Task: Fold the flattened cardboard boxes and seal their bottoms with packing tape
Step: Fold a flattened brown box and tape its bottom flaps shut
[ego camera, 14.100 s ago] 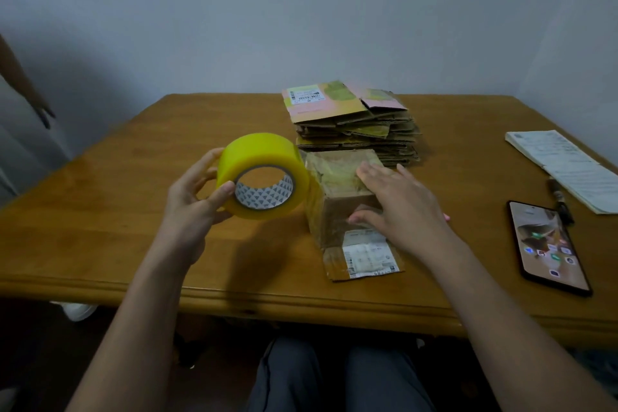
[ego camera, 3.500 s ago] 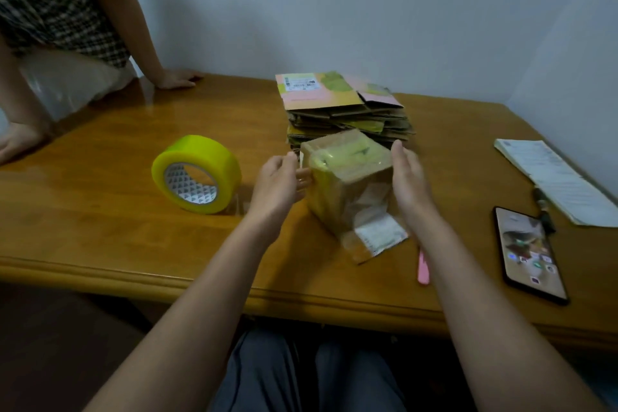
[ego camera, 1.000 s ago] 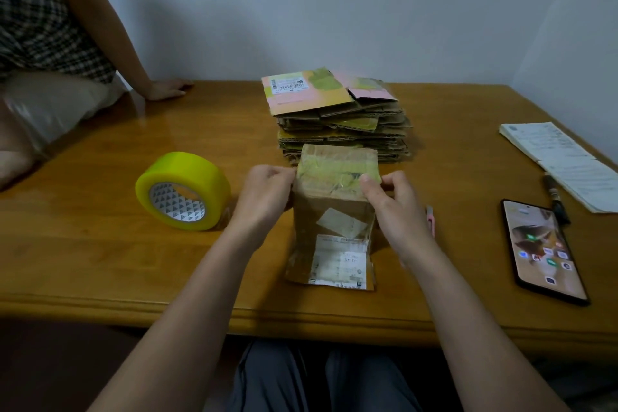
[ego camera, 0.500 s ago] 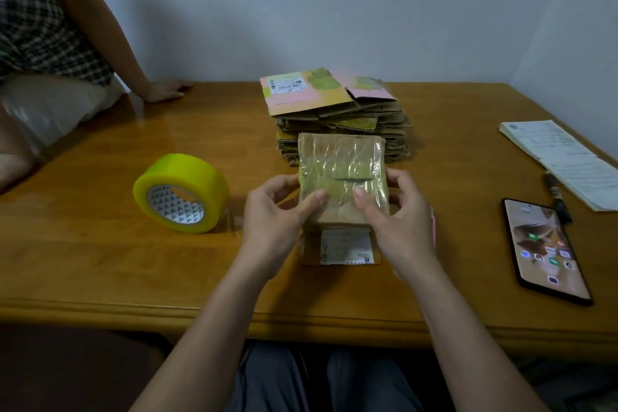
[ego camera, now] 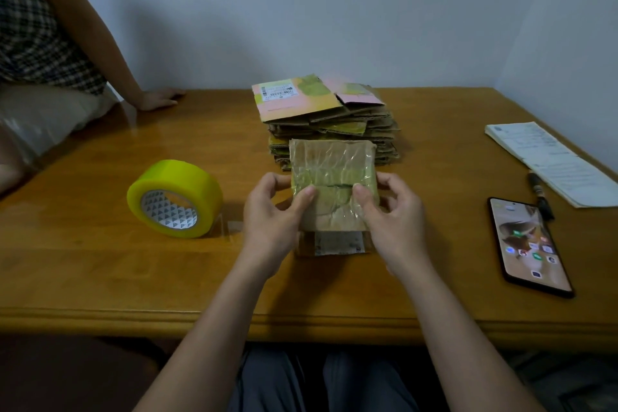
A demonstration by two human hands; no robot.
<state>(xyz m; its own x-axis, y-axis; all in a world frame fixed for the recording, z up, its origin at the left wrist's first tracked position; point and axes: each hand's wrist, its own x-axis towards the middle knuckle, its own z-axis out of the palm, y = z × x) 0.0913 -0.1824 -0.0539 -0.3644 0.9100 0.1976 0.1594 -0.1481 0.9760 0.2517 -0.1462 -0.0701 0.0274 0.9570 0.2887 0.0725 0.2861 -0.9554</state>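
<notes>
Cardboard box, its top glossy with tape, is held between both hands above the table. Left hand and right hand grip its sides, thumbs pressing the taped face. A yellow tape roll stands left of the left hand.

Phone, pen, papers on table.

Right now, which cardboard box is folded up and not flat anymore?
The taped box, gripped by the left hand and right hand. The others lie flat in the stack behind it.
</notes>
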